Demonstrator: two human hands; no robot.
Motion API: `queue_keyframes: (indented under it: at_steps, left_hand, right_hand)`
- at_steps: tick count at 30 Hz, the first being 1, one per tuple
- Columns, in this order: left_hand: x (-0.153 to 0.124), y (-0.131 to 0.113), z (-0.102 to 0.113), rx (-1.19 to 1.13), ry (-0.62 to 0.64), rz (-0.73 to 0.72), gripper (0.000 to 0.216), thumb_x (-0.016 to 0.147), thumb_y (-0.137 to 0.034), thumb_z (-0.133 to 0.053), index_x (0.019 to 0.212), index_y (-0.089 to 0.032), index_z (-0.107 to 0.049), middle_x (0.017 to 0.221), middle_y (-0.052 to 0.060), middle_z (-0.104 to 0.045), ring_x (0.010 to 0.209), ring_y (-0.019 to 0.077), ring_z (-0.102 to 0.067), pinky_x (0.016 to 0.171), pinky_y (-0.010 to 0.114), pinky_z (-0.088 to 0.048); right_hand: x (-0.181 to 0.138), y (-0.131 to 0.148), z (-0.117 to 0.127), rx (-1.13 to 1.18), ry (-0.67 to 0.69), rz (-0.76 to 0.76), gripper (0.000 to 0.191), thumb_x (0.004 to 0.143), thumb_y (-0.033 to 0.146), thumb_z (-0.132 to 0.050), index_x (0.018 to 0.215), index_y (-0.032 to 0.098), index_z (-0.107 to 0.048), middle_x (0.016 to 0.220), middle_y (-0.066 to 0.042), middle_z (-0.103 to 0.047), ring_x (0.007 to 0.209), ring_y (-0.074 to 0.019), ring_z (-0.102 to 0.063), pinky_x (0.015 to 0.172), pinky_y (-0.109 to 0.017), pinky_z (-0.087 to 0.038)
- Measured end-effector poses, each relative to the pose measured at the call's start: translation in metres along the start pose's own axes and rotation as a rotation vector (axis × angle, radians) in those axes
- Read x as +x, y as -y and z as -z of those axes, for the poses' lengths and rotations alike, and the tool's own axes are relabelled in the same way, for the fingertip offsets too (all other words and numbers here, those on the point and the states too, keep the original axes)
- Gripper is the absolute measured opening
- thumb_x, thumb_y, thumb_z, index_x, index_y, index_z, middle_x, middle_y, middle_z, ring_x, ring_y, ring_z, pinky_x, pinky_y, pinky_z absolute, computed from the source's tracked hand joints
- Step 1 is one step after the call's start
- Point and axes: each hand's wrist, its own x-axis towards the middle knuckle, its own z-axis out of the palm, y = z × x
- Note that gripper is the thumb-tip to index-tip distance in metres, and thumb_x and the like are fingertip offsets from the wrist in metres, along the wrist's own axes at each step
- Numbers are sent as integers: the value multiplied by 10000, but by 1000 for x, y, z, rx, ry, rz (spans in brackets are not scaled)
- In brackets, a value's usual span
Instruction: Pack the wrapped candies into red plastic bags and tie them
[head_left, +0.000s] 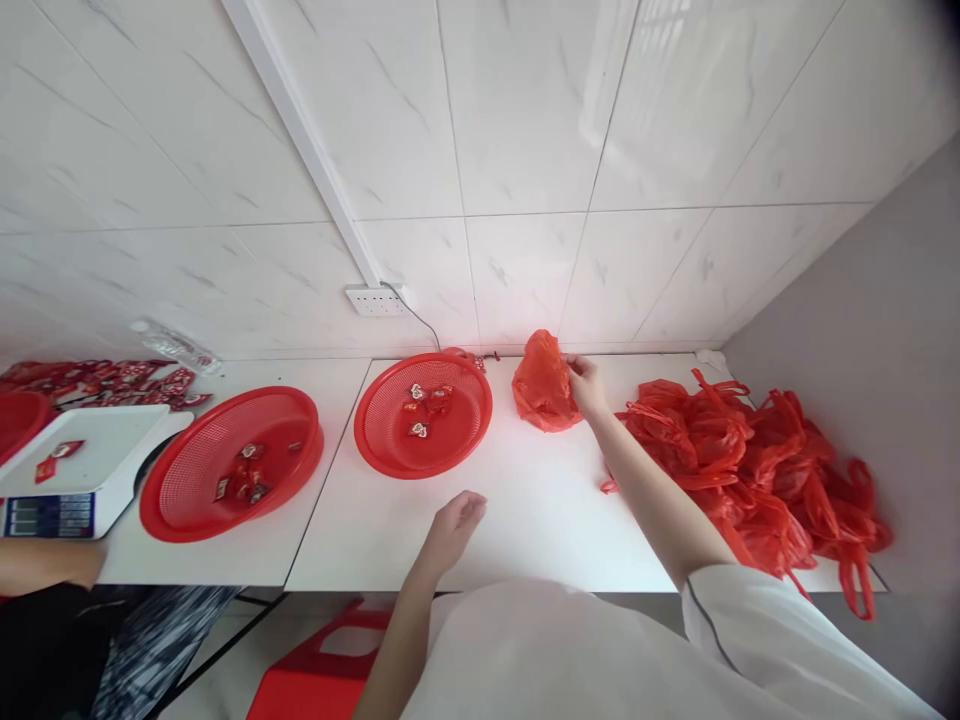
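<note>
Nearest, the left hand (454, 522) is over the counter (517, 545), its fingers loosely curled, half open, while farther off the right hand's (586, 385) fingers grip the right edge of the bag (543, 385), whose bulk sits just left of them, near the wall (525, 275).

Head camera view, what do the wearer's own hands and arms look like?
The left hand and right hand are ungloved, forearms uncovered. The right arm has a loose, short white sleeve with a thin dark line. The left sleeve can't be made out.
</note>
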Motion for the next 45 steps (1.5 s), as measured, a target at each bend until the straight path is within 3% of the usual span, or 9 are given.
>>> queue_keyframes:
  at_steps: [6,13,19,26,30,33,36,40,45]
  left_hand:
    - [17,-42,-30,-291,-123,-149,640,791,-412,-663,1362,-285,-404,1483,109,-384,1208,230,-543,897,337,-501]
    - [21,-47,-45,-132,-356,-1,187,767,-357,-619,849,-189,-615,782,17,-663,740,175,-617,682,279,-474]
    - [17,-25,-27,-206,-434,148,296,716,-464,-678,771,-184,-597,595,-41,-517,567,119,-475,553,239,-372]
    - [9,-12,-21,-628,-475,164,381,700,-457,-685,944,-167,-649,984,72,-677,885,182,-623,728,268,-470]
    - [6,-20,-27,-665,-491,100,414,736,-484,-667,1005,-169,-664,1079,89,-677,1002,211,-607,804,290,-461]
    - [3,-26,-30,-511,-405,72,403,782,-549,-619,865,-159,-672,857,57,-674,829,182,-584,715,272,-434]
    - [-1,-33,-35,-343,-261,-35,439,849,-574,-522,691,-173,-603,651,15,-581,671,156,-519,651,272,-397]
    - [-6,-33,-44,-94,-192,-62,472,937,-544,-318,780,-209,-611,664,22,-573,664,181,-537,666,297,-406]
    - [-7,-20,-52,127,-244,40,345,889,-488,-454,892,-214,-664,899,91,-649,846,244,-616,799,354,-432]
  right_hand:
    - [-95,15,-21,454,330,-382,238,689,421,-661,684,189,-606,629,-11,-640,596,-171,-578,573,-286,-466]
    - [-187,5,-37,744,724,-784,498,778,633,-602,1066,228,-624,977,-74,-703,808,-206,-671,680,-342,-536]
    - [-184,-20,-10,765,477,-889,331,635,348,-795,780,188,-543,467,99,-448,337,-1,-211,328,-125,-107]
    - [-174,-39,4,787,206,-833,314,676,342,-787,850,205,-565,483,88,-445,341,-41,-334,298,-155,-241]
    - [-191,-33,-10,604,78,-659,341,763,431,-703,1004,245,-548,943,-65,-685,785,-185,-673,597,-291,-549]
    - [-208,-14,-19,195,228,-242,558,710,480,-742,1193,279,-551,1355,-110,-542,1207,-293,-539,925,-459,-490]
    - [-219,2,-27,9,438,45,466,674,396,-777,1102,264,-651,1370,-92,-541,1264,-299,-478,1032,-455,-394]
    - [-220,-1,-34,140,429,-197,131,808,260,-541,844,222,-662,863,-33,-710,803,-205,-647,793,-360,-491]
    - [-213,-16,-30,290,410,-368,121,786,287,-547,864,215,-605,780,-3,-688,707,-175,-616,691,-301,-460]
